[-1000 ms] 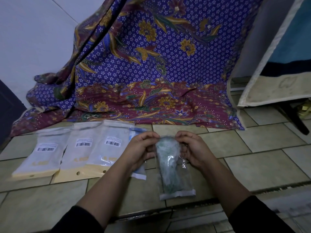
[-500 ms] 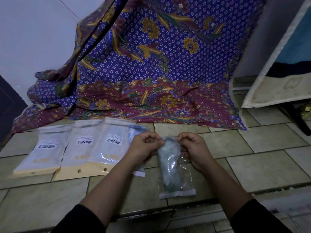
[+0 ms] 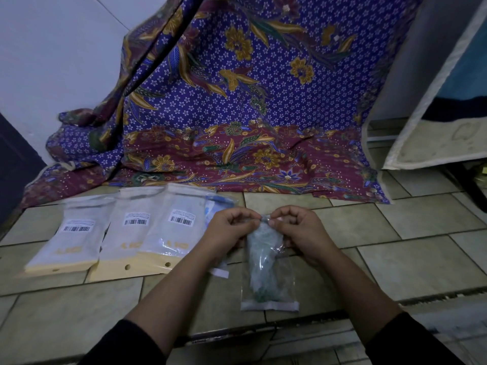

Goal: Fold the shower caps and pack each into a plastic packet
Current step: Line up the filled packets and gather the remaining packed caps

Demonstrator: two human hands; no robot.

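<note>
Both hands are up at the mouth of the clear plastic packet (image 3: 286, 283). Our left hand (image 3: 230, 230) pinches the top edge, fingers curled in. Our right hand (image 3: 301, 231) pinches the same edge from its own side, and the two sets of fingertips almost meet. The green shower cap (image 3: 262, 262) is inside and trails from below our fingers toward us. The packet's bottom strip lies low by our wrists, on or just above the tiled floor (image 3: 421, 219); we can't tell which.

Here is the worry: the cap looks bunched high, right under the pinch. If a fold of it sits in the mouth as we press the edge shut, we judge the closure will gape or catch the cap. Air trapped around that loose bundle could puff the packet and push the edge open again. The film looks thin and slick, and the grip is only at the fingertips. An uneven pull between the two hands could skew the edge or let it slip free.

A bluish packet (image 3: 217, 206) lies partly under our left hand. Three labelled packets (image 3: 129, 238) lie just beyond it on that hand's outer side. A careless swing of that forearm would likely drag them out of their row.
</note>
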